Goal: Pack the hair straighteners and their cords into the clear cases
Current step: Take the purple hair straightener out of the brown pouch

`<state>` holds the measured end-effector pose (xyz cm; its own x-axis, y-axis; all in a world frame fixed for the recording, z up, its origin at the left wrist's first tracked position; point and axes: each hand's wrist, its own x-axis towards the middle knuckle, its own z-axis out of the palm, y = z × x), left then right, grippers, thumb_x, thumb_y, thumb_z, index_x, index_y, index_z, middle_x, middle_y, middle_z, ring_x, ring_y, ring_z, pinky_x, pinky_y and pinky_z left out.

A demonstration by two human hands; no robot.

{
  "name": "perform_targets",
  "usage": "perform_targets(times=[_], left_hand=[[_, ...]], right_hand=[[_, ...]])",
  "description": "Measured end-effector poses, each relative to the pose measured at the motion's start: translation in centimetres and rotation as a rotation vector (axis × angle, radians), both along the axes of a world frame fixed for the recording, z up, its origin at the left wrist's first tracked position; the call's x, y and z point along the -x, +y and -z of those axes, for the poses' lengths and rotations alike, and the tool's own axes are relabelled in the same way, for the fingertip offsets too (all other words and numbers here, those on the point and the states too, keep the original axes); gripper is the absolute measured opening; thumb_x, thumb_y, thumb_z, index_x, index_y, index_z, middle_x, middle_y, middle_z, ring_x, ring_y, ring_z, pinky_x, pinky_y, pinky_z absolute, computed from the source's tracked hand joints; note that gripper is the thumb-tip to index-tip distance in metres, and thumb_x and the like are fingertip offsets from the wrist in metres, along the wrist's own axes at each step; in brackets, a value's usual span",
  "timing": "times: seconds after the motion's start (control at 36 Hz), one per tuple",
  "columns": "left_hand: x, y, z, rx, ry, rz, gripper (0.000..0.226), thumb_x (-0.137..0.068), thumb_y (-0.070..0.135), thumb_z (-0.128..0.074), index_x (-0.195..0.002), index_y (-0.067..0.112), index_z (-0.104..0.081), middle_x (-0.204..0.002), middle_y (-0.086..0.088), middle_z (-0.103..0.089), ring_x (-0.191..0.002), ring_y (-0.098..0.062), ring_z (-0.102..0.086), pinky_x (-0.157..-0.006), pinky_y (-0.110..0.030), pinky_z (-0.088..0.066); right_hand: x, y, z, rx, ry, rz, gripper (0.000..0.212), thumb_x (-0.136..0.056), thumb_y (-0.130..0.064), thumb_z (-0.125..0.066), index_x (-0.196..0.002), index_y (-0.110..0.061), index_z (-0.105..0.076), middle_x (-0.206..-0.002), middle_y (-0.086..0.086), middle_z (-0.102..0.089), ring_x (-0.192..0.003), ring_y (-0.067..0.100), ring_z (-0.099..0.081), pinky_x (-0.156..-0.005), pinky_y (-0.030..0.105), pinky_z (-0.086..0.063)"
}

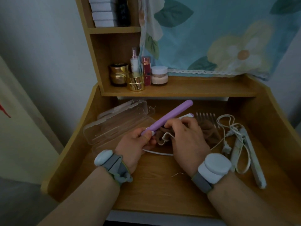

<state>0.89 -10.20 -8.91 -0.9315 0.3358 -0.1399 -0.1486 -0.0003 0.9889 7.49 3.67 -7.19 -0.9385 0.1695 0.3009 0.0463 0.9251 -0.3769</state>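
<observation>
My left hand grips the base of a purple hair straightener, which points up and to the right above the desk. My right hand pinches its white cord just beside the straightener's base. An open clear case lies to the left of my hands, with a second clear case behind it. A white hair straightener lies at the right with its white cord loosely coiled and the plug beside it.
A brown cloth and a clear comb lie behind my right hand. Gold jars, bottles and a white-lidded jar stand on the raised shelf. Raised wooden sides border the desk. A floral curtain hangs behind.
</observation>
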Motion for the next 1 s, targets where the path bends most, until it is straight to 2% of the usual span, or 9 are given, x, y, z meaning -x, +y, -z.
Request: perform_targets(times=[0.17, 0.36, 0.47, 0.53, 0.61, 0.69, 0.81, 0.92, 1.0], left_hand=[[0.1, -0.3, 0.1, -0.049, -0.025, 0.027, 0.014, -0.094, 0.011, -0.053, -0.095, 0.015, -0.066, -0.081, -0.007, -0.067, -0.077, -0.015, -0.062, -0.094, -0.041, -0.05], [-0.2, 0.0, 0.0, -0.104, -0.04, 0.029, 0.015, -0.095, 0.011, -0.051, -0.095, 0.016, -0.065, -0.079, -0.004, -0.071, -0.077, -0.014, -0.063, -0.089, -0.036, -0.053], [0.2, -0.4, 0.0, -0.168, -0.075, 0.015, 0.016, -0.096, 0.013, -0.047, -0.099, 0.012, -0.063, -0.073, -0.003, -0.071, -0.073, -0.014, -0.062, -0.084, -0.033, -0.053], [0.2, -0.3, 0.0, -0.179, -0.077, 0.014, 0.016, -0.096, 0.013, -0.047, -0.098, 0.011, -0.062, -0.072, -0.003, -0.07, -0.073, -0.014, -0.06, -0.085, -0.034, -0.053], [0.2, -0.1, 0.1, -0.203, -0.087, 0.003, 0.015, -0.096, 0.015, -0.048, -0.1, 0.011, -0.061, -0.072, -0.003, -0.069, -0.072, -0.013, -0.061, -0.083, -0.033, -0.053], [0.2, 0.1, 0.2, -0.225, -0.097, -0.006, 0.015, -0.096, 0.015, -0.049, -0.103, 0.01, -0.061, -0.072, -0.004, -0.068, -0.071, -0.013, -0.061, -0.078, -0.029, -0.055], [0.0, 0.2, 0.0, -0.215, -0.091, -0.001, 0.017, -0.097, 0.014, -0.047, -0.102, 0.009, -0.062, -0.072, -0.004, -0.068, -0.072, -0.014, -0.059, -0.079, -0.029, -0.055], [-0.1, 0.0, -0.3, -0.221, -0.096, -0.02, 0.015, -0.096, 0.014, -0.047, -0.101, 0.01, -0.061, -0.077, -0.006, -0.067, -0.072, -0.014, -0.059, -0.076, -0.027, -0.056], [-0.2, -0.1, -0.4, -0.217, -0.105, -0.017, 0.015, -0.095, 0.015, -0.048, -0.1, 0.011, -0.061, -0.075, -0.006, -0.067, -0.072, -0.015, -0.059, -0.078, -0.03, -0.055]], right_hand=[[-0.2, 0.8, -0.3, 0.081, 0.021, -0.056, 0.025, -0.092, -0.016, -0.05, -0.106, -0.038, -0.05, -0.13, -0.003, -0.034, -0.116, 0.016, -0.041, -0.094, 0.025, -0.04], [-0.3, 1.8, -0.5, 0.11, 0.119, 0.093, 0.021, -0.092, -0.019, -0.051, -0.094, -0.039, -0.047, -0.115, -0.008, -0.034, -0.112, 0.013, -0.042, -0.086, 0.024, -0.039], [-0.3, 3.1, -1.6, 0.304, 0.288, 0.224, 0.027, -0.091, -0.013, -0.049, -0.092, -0.04, -0.044, -0.108, -0.013, -0.038, -0.111, 0.015, -0.047, -0.081, 0.027, -0.039], [-0.4, 4.2, -2.2, 0.361, 0.405, 0.278, 0.028, -0.09, -0.009, -0.05, -0.092, -0.036, -0.046, -0.091, -0.021, -0.037, -0.109, 0.02, -0.049, -0.081, 0.03, -0.039], [-0.7, 5.8, -2.9, 0.461, 0.487, 0.312, 0.022, -0.088, -0.008, -0.051, -0.092, -0.03, -0.048, -0.087, -0.015, -0.046, -0.103, 0.024, -0.051, -0.078, 0.032, -0.04], [-1.0, 6.7, -3.2, 0.482, 0.393, 0.258, 0.014, -0.089, -0.016, -0.052, -0.094, -0.029, -0.05, -0.095, -0.005, -0.055, -0.093, 0.018, -0.054, -0.076, 0.033, -0.045], [-1.3, 6.6, -2.6, 0.36, 0.138, 0.118, 0.015, -0.091, -0.02, -0.052, -0.098, -0.034, -0.051, -0.095, -0.012, -0.054, -0.078, 0.0, -0.05, -0.063, 0.019, -0.04], [-1.5, 6.0, -1.8, 0.332, 0.013, 0.042, 0.017, -0.092, -0.024, -0.052, -0.101, -0.038, -0.053, -0.098, -0.014, -0.056, -0.086, 0.007, -0.056, -0.074, 0.029, -0.052], [-1.7, 5.9, -1.8, 0.331, 0.02, -0.005, 0.015, -0.091, -0.029, -0.056, -0.105, -0.037, -0.056, -0.09, -0.022, -0.054, -0.087, 0.002, -0.057, -0.075, 0.026, -0.052]])
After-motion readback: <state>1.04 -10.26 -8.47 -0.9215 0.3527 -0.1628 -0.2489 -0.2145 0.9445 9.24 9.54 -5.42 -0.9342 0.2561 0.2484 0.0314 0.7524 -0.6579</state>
